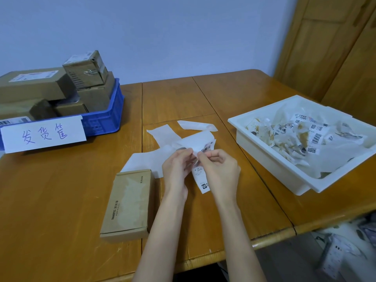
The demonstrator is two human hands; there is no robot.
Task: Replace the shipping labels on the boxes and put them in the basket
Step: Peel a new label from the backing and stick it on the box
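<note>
Head view of a wooden table. Both hands meet above the table's centre: the left hand and the right hand each pinch the same white shipping label between thumb and fingertips, fingers curled, at one point on its upper edge. The label hangs curled below the fingers; black print, a barcode fragment and a square logo show on its face. Its white backing paper arches up behind the hands.

Just left of the left forearm lies a flat brown cardboard box, closed, long axis running away from the viewer, with small dark lettering on its lid and a pale, scuffed patch across the top.

Loose white backing sheets lie on the table beyond the hands. At far left, a blue plastic basket holds several stacked cardboard boxes, some labelled; a white sign with handwritten characters fronts it. At right, a white tray holds torn labels and crumpled paper.
</note>
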